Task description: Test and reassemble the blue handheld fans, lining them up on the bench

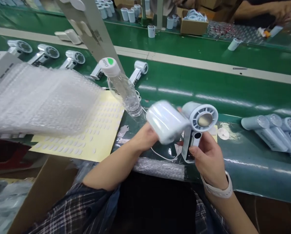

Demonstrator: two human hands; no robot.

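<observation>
My left hand (145, 138) grips a pale blue handheld fan (166, 122), blurred by motion, just above the bench edge. My right hand (207, 156) holds a second pale blue handheld fan (199, 125) upright by its handle, with the round grille facing me. The two fans nearly touch. A thin white cable (161, 156) lies on the green bench below them.
A clear water bottle (122, 87) stands beside a yellow sticker sheet (100, 136). A stack of bubble wrap (38, 100) sits at left. Several fans lie on the green conveyor (233, 87) and in a group at right (274, 131). A cardboard box (193, 24) and another person's arms are at the back.
</observation>
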